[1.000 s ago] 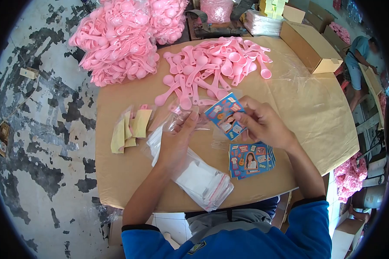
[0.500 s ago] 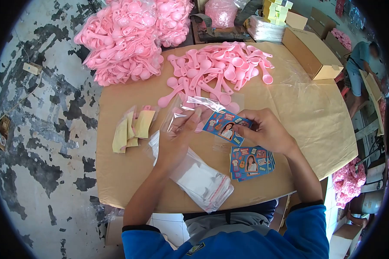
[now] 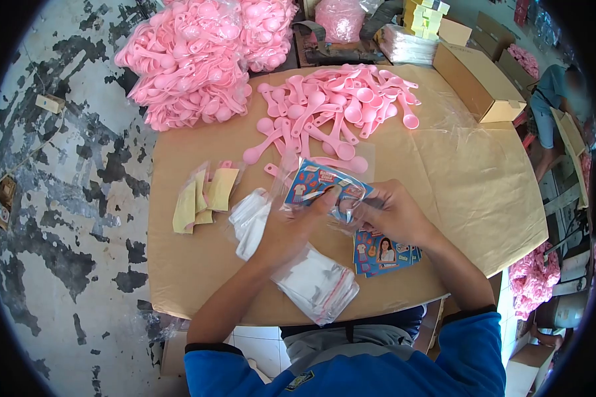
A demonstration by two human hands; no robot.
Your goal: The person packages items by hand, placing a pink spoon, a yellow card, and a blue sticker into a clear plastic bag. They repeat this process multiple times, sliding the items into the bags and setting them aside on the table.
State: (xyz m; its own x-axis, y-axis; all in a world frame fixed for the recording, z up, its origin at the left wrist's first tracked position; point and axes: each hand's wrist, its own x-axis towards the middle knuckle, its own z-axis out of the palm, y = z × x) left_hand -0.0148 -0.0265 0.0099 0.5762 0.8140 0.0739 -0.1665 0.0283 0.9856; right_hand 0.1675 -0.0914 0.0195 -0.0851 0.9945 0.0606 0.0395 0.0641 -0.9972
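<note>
A blue printed card (image 3: 324,177) is held between my two hands, partly inside a clear plastic bag. My left hand (image 3: 297,223) pinches the card and bag, its thumb across the card. Fingers of my right hand (image 3: 392,210) are closed on the card's right end. Below my right hand lies a stack of similar cards (image 3: 385,255). Clear bags with white contents or backing (image 3: 316,281) lie partly under my left hand. Pink scoops (image 3: 338,112) are heaped loosely beyond my hands. Several packets with yellowish paper (image 3: 208,192) lie at the left.
Large bags of pink scoops (image 3: 189,66) stand at the back left. A cardboard box (image 3: 480,79) sits on the back right of the brown-covered table (image 3: 477,178). Another person (image 3: 553,99) is at the far right, beside more cardboard.
The card has moved left and into the clear bag. My left hand has moved right onto the card, and my right hand has shifted slightly down and left.
</note>
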